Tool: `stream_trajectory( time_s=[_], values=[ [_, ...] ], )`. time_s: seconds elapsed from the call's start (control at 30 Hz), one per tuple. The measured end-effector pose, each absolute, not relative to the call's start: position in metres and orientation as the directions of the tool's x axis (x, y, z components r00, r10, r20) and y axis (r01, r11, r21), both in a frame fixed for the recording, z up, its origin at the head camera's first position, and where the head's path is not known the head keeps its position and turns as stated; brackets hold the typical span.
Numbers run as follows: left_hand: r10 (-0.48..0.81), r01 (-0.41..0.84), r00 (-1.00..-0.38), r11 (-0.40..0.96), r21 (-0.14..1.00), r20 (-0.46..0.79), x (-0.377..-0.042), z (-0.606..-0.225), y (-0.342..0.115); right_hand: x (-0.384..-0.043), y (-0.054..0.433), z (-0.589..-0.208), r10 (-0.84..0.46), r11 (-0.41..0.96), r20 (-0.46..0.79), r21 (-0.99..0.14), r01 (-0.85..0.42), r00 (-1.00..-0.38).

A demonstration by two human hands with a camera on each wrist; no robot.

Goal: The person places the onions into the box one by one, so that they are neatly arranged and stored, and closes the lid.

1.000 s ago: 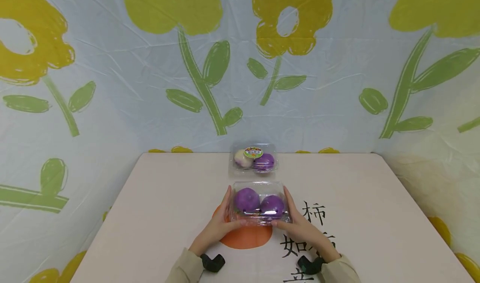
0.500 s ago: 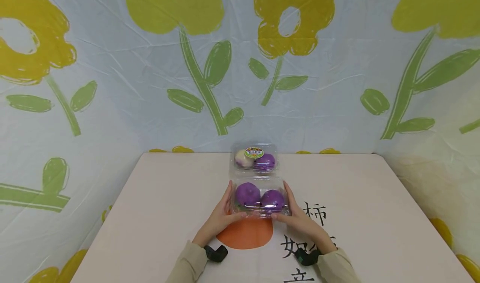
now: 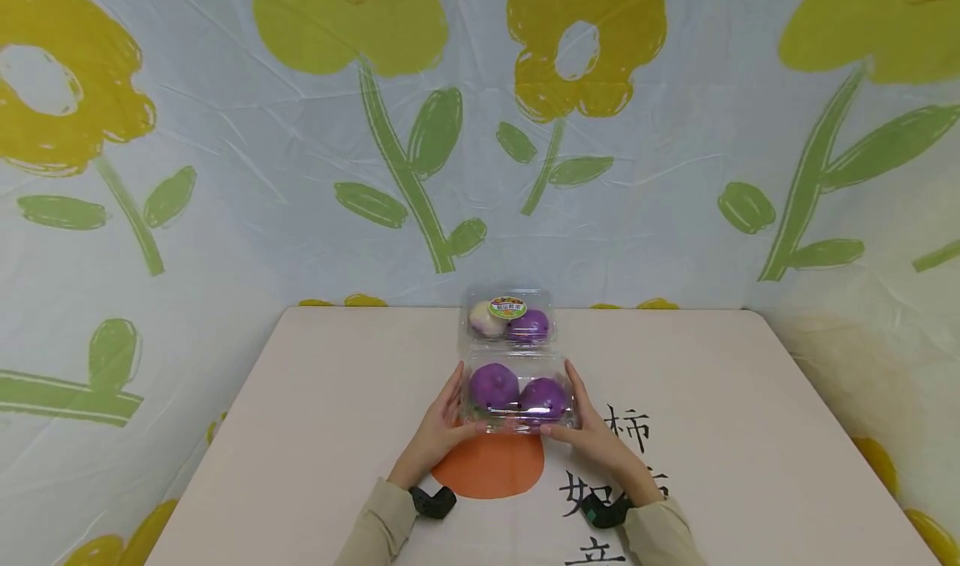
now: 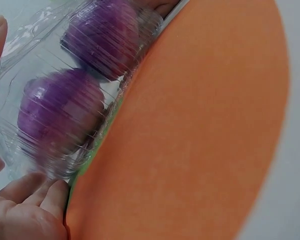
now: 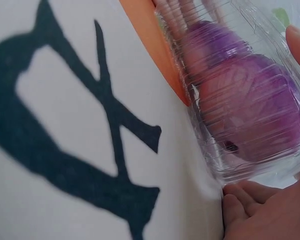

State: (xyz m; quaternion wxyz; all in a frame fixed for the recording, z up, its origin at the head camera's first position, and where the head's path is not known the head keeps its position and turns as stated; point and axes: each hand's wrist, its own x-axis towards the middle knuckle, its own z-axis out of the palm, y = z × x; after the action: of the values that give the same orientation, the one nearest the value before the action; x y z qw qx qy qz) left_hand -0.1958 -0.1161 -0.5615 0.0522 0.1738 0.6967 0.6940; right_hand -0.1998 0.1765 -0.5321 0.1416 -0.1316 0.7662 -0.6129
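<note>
A clear plastic clamshell box [image 3: 553,368] with two round purple, turnip-like pieces inside is gripped from both sides. My left hand [image 3: 437,428] holds its left end, with the thumb along the front edge. At the right end, my right hand [image 3: 594,437] grips in the same way. In the left wrist view the purple pieces [image 4: 62,110] show through the ribbed wall, and the lower edge of the box lies close over the orange print. Fingers of the right hand [image 5: 270,210] curl beneath the end of the box in the right wrist view.
Directly behind stands a second clear box [image 3: 542,299] with a labelled lid, holding one pale and one purple piece. The pale table mat [image 3: 330,416] bears an orange shape [image 3: 491,470] and black characters [image 3: 630,428]. A flower-printed cloth [image 3: 645,232] hangs behind the table.
Both hands have moved the held box slightly away from the person, closer to the box at the back. Their grip looks the same, and the rear box has stayed put.
</note>
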Motion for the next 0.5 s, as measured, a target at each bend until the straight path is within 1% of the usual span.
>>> stream_trajectory(
  time_s=[0.23, 0.5],
  values=[
    [0.312, 0.152, -0.935, -0.073, 0.986, 0.167, -0.1908, -0.5646, -0.116, -0.1952, 0.1767, -0.5372, -0.372, 0.213, -0.045, -0.976, -0.038, -0.927],
    [0.295, 0.136, -0.944, -0.065, 0.989, 0.149, -0.1875, -0.5652, -0.1175, -0.1928, 0.1753, -0.5374, -0.364, 0.229, -0.077, -0.973, -0.009, -0.928]
  ],
)
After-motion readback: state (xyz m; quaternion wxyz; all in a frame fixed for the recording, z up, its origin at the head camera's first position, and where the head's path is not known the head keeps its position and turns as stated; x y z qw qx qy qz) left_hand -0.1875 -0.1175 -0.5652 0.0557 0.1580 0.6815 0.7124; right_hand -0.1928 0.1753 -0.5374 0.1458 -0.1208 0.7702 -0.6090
